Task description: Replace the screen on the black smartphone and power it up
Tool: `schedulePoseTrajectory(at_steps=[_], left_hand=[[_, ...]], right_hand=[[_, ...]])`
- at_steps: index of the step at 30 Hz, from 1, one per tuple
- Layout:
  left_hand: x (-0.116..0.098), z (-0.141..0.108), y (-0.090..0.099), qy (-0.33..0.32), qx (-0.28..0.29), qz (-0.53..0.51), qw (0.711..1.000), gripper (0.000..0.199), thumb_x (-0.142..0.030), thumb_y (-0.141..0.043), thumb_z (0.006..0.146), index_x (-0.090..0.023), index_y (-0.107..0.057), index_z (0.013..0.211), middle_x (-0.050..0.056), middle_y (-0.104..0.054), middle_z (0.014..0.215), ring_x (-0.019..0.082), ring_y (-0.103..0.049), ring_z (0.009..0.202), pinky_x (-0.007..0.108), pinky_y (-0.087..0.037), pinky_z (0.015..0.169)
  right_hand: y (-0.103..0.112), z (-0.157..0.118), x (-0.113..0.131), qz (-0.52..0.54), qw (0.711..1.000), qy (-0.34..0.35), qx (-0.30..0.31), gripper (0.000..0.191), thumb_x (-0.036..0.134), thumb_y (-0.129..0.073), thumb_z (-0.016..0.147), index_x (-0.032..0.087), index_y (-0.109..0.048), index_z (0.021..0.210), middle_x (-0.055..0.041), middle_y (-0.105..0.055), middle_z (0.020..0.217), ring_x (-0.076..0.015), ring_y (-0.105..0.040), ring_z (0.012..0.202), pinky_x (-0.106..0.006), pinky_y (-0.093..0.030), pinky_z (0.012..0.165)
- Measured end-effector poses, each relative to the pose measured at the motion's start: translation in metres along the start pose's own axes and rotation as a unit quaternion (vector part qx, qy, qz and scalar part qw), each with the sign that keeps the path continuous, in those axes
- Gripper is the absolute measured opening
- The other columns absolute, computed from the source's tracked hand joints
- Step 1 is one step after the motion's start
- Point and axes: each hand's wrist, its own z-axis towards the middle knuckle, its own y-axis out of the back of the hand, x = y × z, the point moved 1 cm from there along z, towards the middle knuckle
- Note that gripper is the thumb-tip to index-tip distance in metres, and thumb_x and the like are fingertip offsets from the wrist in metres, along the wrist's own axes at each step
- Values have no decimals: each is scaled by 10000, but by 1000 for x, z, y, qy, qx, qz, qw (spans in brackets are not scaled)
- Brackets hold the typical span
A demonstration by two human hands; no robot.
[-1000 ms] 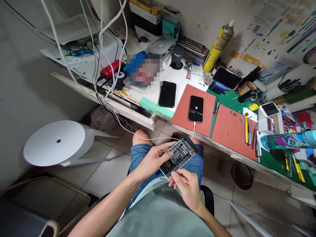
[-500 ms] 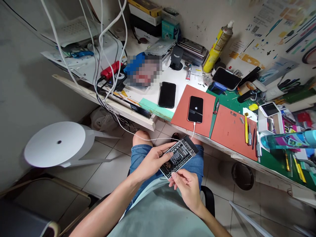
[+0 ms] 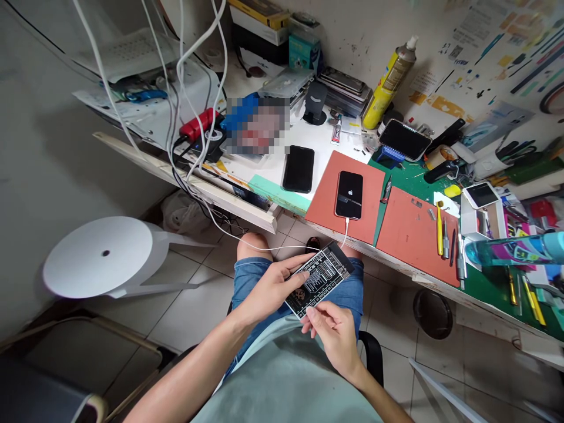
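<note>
A black circuit board (image 3: 324, 279) with white print is held above my lap, tilted up to the right. My left hand (image 3: 275, 288) grips its left side, thumb on the face and fingers behind. At the lower edge, my right hand (image 3: 332, 329) pinches the board between thumb and fingers. White cables meet the board's top end. One of them, a white cable (image 3: 346, 232), runs up to a phone (image 3: 349, 195) showing a white apple logo, which lies on a red-brown mat (image 3: 324, 202). Left of that mat lies a dark phone (image 3: 298, 169).
On the right, a second red-brown mat (image 3: 409, 241) bears screwdrivers and a yellow tool (image 3: 439, 229). Behind stand a yellow spray can (image 3: 383, 88) and a phone on a blue stand. A white stool (image 3: 106, 276) is at left; white cables hang over the desk's left part.
</note>
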Motion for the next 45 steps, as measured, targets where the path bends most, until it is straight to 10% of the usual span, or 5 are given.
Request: schedulePoseTrajectory(at_steps=[45], left_hand=[[-1, -2, 0, 6, -8, 25, 1000, 553, -454, -769, 969, -213, -704, 1462, 97, -762, 1415, 310, -700, 1324, 434, -532, 1172]], right_hand=[[1, 0, -4, -3, 1000, -11, 1, 394, 532, -718, 1013, 201, -729, 800, -79, -813, 770, -186, -759, 637, -253, -536, 535]])
